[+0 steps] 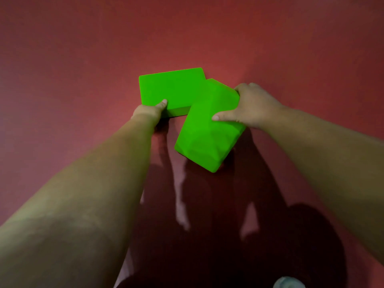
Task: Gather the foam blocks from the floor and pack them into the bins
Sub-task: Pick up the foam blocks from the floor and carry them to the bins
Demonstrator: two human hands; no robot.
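Forearms fill the lower corners of the head view, both reaching forward and down over the red floor. Left hand: thumb on top of the near corner of the left green foam block, fingers curled underneath, so a firm pinch grip. Right hand: thumb flat across the top face of the right green foam block, fingers wrapped over its far edge, also gripping. Right block is tilted, and its far end overlaps the right corner of the left block; whether the two touch there cannot be told. Dark shadow on the floor beneath the right block suggests it is held clear of the floor; the left block's height is less certain. Step in hand, by judgement: pick-up, one block per hand, packing not yet begun. No bin in view, so the next move calls for finding a bin, carrying both blocks over and keeping both grips steady. Pale rounded object at the bottom edge: identity unclear. No brand, label or writing is visible on blocks or floor.
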